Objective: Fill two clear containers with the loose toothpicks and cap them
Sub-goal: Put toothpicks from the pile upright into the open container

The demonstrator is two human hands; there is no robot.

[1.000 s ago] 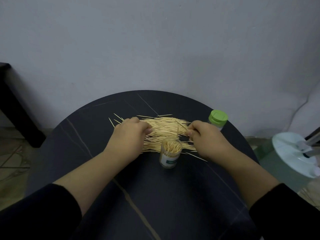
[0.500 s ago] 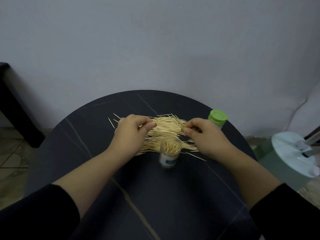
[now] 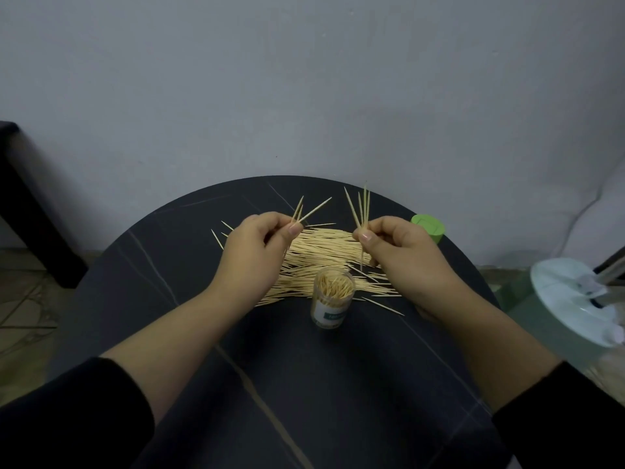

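A heap of loose toothpicks lies across the far half of the round black table. In front of the heap stands an uncapped clear container, nearly full of upright toothpicks. My left hand pinches a few toothpicks between thumb and fingers, their tips fanning up and to the right. My right hand pinches a small bunch of toothpicks that point almost straight up. Both hands hover above the heap. Behind my right hand stands a second container with a green cap, mostly hidden.
A grey wall rises just behind the table. A dark piece of furniture stands at the left. At the right, off the table's edge, is a pale round base with a stand, and a white cushion sits beyond it.
Both hands have lifted from the heap, each taking up a small pinch of toothpicks that now stand up above the fingers. The container has not moved.
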